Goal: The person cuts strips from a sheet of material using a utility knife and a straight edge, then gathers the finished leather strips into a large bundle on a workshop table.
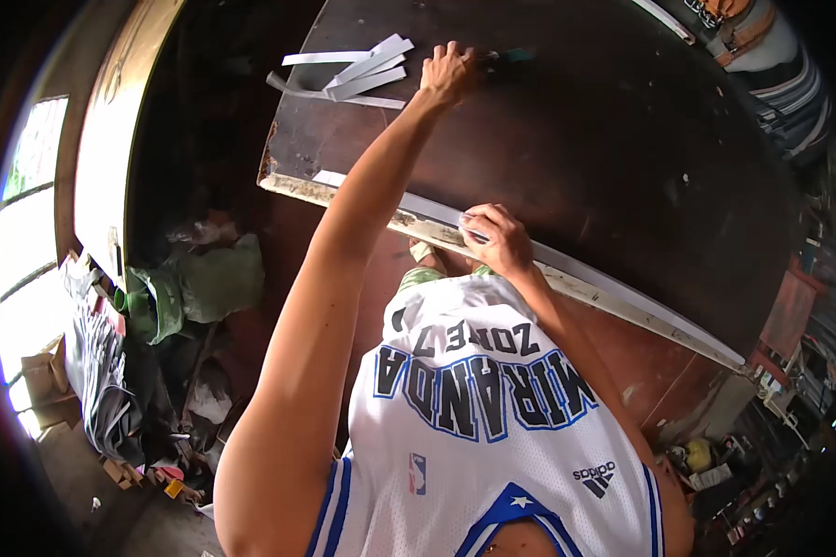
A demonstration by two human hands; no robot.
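Observation:
A long white strip point(622, 282) runs along the near edge of the dark tabletop point(585, 139). My right hand point(499, 239) is closed over this strip, fingers curled at the edge; a small dark bit shows under the fingers, too small to name. Farther across the table, my left hand point(448, 72) has its fingers bent down at a dark tool with a teal end point(515, 56). Shade hides the tool's kind and whether the fingers wrap it. Left of that hand lies a loose pile of cut white strips point(367, 70).
The table's near edge point(297, 188) is pale and worn. On the floor at left are a green sack point(218, 278) and a heap of dark sheets point(107, 390). Striped cloth bundles point(790, 102) stand beyond the right side. Clutter point(706, 464) lies at lower right.

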